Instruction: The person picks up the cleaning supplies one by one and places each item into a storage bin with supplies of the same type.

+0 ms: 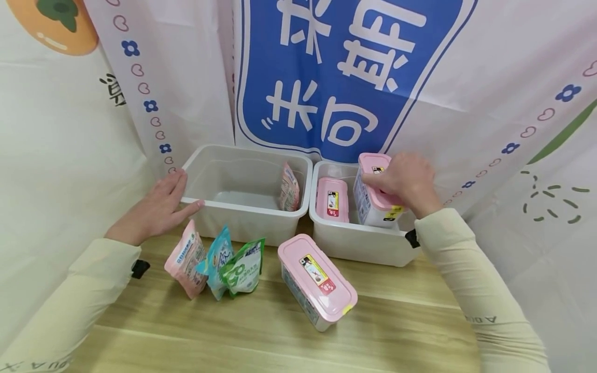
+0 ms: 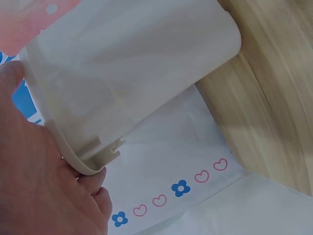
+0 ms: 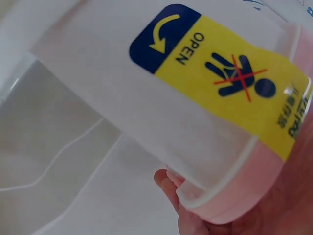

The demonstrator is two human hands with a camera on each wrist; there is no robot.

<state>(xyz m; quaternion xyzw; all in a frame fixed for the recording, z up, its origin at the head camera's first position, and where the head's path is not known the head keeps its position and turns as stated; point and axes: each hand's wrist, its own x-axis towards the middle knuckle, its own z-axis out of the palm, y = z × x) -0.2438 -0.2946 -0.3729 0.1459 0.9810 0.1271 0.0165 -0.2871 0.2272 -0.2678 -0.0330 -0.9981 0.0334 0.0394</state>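
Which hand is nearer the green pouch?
Left. The left hand holds the left bin by its rim, left of the green pouch; the right hand grips a tub at the right bin, farther away rightward.

**Legible: 未来可期 and OPEN**

Beyond the pink-lidded box on the table (image 1: 305, 287), the blue cloth panel (image 1: 345, 77) reads 未来可期 in large white characters. Beyond that table box and to its right, the gripped pink-lidded box (image 1: 368, 202) bears a yellow-and-navy sticker (image 3: 210, 73): a curved arrow, OPEN, and a crawling figure crossed out in red; its smaller characters are blurred. Left of the table box, print on the pink pouch (image 1: 187, 267), blue pouch (image 1: 216, 267) and green pouch (image 1: 244, 269) is too small to read surely. The table box's own lid label (image 1: 317, 274) is likewise too small.
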